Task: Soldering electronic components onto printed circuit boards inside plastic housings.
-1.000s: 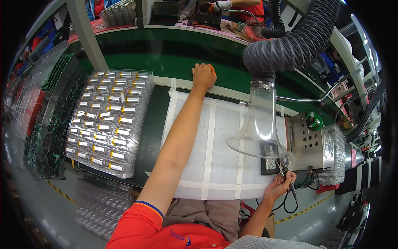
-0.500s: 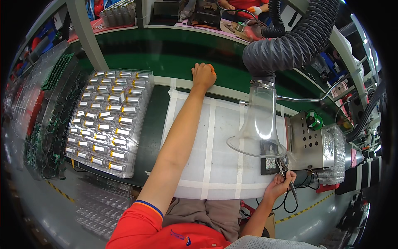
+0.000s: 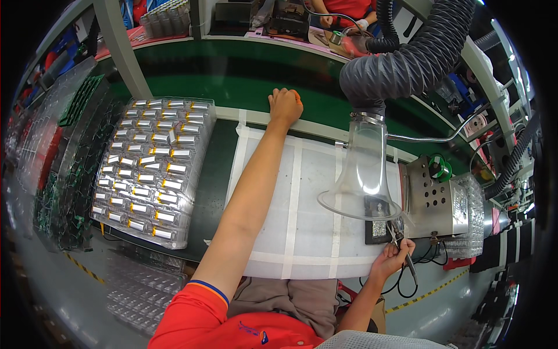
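Observation:
My left hand (image 3: pixel 285 107) reaches forward over the near rail of the green conveyor belt (image 3: pixel 232 70). Its fingers are curled closed, with orange at one finger, and whatever they may hold is hidden. Low on the right, my right hand (image 3: pixel 392 259) is closed around a soldering iron (image 3: pixel 411 266) with a dark handle and a trailing black cable. The iron's front end lies beside a small black holder with silvery mesh (image 3: pixel 379 228), under the rim of a clear fume hood (image 3: pixel 365 168). A white taped work mat (image 3: pixel 314 198) spreads between my arms.
Clear plastic trays (image 3: pixel 195 200) of small silver battery cells with yellow ends stand stacked at left. A perforated metal box (image 3: pixel 433 198) with a green solder spool (image 3: pixel 440 167) stands at right. A grey corrugated duct (image 3: pixel 412 55) hangs overhead. A co-worker's hand (image 3: pixel 326 21) shows across the belt.
Both of my hands keep their places. Across the belt, the co-worker's hands have shifted slightly.

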A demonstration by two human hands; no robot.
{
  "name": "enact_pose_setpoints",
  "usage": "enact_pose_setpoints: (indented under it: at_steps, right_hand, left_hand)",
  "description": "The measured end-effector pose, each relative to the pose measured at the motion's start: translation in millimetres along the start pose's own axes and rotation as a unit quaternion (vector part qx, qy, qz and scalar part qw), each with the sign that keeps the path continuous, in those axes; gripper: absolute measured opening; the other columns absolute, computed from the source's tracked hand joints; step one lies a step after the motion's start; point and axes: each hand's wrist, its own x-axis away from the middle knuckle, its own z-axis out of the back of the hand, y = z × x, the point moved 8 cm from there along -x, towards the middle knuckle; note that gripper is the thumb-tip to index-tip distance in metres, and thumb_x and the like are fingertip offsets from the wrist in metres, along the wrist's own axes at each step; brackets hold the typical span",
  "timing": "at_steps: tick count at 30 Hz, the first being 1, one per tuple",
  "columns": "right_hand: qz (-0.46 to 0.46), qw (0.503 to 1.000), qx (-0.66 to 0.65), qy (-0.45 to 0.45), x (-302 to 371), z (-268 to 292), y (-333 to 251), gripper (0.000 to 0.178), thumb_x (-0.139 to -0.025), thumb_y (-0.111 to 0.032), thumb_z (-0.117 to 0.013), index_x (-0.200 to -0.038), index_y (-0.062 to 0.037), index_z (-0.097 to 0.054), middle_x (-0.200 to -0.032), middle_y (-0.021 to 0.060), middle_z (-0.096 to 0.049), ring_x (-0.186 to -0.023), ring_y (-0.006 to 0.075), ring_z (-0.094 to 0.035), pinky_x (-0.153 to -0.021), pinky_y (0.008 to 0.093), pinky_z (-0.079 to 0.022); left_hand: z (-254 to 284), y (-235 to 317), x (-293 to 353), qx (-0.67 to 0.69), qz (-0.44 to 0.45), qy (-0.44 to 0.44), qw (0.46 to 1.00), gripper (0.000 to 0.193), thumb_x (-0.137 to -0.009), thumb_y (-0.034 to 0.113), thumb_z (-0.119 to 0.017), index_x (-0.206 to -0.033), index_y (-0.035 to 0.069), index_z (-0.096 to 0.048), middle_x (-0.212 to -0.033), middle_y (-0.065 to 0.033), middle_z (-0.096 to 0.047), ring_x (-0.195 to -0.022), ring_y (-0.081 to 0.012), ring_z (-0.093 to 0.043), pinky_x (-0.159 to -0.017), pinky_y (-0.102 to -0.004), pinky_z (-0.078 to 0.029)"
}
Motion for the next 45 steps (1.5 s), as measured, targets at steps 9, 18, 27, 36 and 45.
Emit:
enact_pose_setpoints:
  at_steps: [9, 18, 27, 36, 45]
  right_hand:
    - [0.003, 1.0, 0.001, 0.0, -0.3, -0.1, 0.0, 0.01, -0.094, -0.013, -0.051, -0.087, -0.0091, -0.045, -0.06, -0.005, -0.031, -0.046, 0.0039, -0.027, -0.041, 0.0198, -0.024]
    - [0.004, 1.0, -0.002, 0.002, -1.0, 1.1, 0.6, 0.008, -0.093, -0.011, -0.052, -0.088, -0.0097, -0.045, -0.059, -0.0051, -0.031, -0.045, 0.0034, -0.027, -0.04, 0.0196, -0.023]
    - [0.006, 1.0, -0.004, 0.004, -1.2, 1.9, 0.4, 0.008, -0.092, -0.011, -0.052, -0.087, -0.0096, -0.046, -0.059, -0.0051, -0.031, -0.045, 0.0036, -0.026, -0.04, 0.0196, -0.023]
    - [0.006, 1.0, -0.007, 0.002, -2.2, 3.3, 1.5, 0.008, -0.092, -0.011, -0.052, -0.088, -0.0097, -0.046, -0.058, -0.0052, -0.031, -0.045, 0.0035, -0.026, -0.04, 0.0197, -0.023]
    - [0.004, 1.0, 0.005, 0.003, -1.3, 2.1, 0.3, 0.01, -0.093, -0.013, -0.05, -0.086, -0.0085, -0.044, -0.059, -0.0044, -0.032, -0.045, 0.0046, -0.026, -0.041, 0.0204, -0.024]
  left_hand:
    - [-1.2, -0.8, -0.7, -0.011, 0.005, -0.01, 1.0, 0.012, -0.08, 0.008, -0.059, -0.085, 0.008, -0.07, -0.101, -0.0099, -0.064, -0.103, -0.0285, -0.051, -0.092, -0.0407, -0.037]
    - [-1.3, -1.3, -1.3, -0.003, 0.007, -0.006, 1.0, 0.012, -0.079, 0.007, -0.06, -0.084, 0.008, -0.07, -0.101, -0.0097, -0.064, -0.103, -0.0286, -0.051, -0.092, -0.0404, -0.037]
    - [-1.6, -1.8, -1.5, -0.012, 0.004, -0.005, 1.0, 0.011, -0.08, 0.009, -0.059, -0.084, 0.009, -0.07, -0.101, -0.0096, -0.064, -0.103, -0.0284, -0.051, -0.091, -0.0407, -0.037]
    - [-1.1, -1.6, -0.9, -0.002, -0.002, 0.007, 1.0, 0.011, -0.079, 0.008, -0.059, -0.083, 0.009, -0.069, -0.1, -0.0096, -0.064, -0.102, -0.0287, -0.051, -0.091, -0.0414, -0.038]
    - [-1.7, -1.7, -1.4, -0.015, 0.0, 0.0, 1.0, 0.011, -0.08, 0.009, -0.059, -0.084, 0.009, -0.069, -0.1, -0.0096, -0.064, -0.102, -0.0285, -0.051, -0.091, -0.0409, -0.038]
